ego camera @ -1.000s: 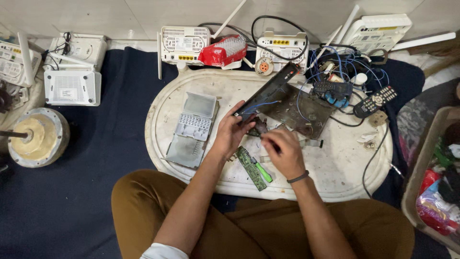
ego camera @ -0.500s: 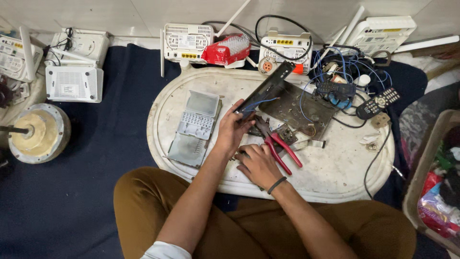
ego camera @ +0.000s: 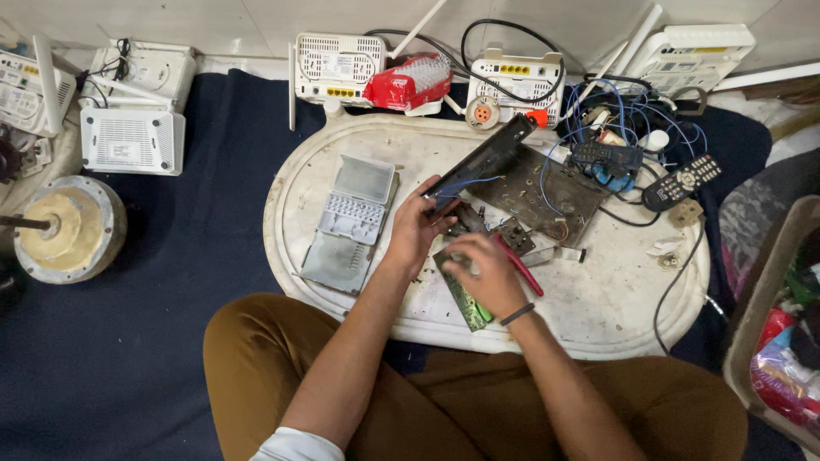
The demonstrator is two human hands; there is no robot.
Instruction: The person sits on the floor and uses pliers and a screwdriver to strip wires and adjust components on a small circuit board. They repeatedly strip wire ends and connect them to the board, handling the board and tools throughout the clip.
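The left hand (ego camera: 416, 229) rests on the white oval tray (ego camera: 342, 141) with its fingers closed on the near end of a long black casing (ego camera: 483, 160), which slants up and away toward the routers at the wall. The right hand (ego camera: 480, 271) lies just beside it, fingers curled around red-handled pliers (ego camera: 518, 267); the handles stick out to the right of the knuckles, and the jaws are hidden under the hand, so what they bite on cannot be told. Under the right hand a narrow green circuit strip (ego camera: 467, 303) lies on the tray, pointing toward the person's lap. Beyond both hands a dark circuit board (ego camera: 547, 192) with blue wires lies flat, touching the casing. To the left of the left hand sits a grey keypad unit (ego camera: 356, 213) with its lid open. Two remotes (ego camera: 681, 182) lie at the tray's far right among tangled cables. White routers (ego camera: 337, 67) line the wall, a red packet (ego camera: 408, 83) between two of them. On the blue floor cloth to the left stands a round motor (ego camera: 64, 229).
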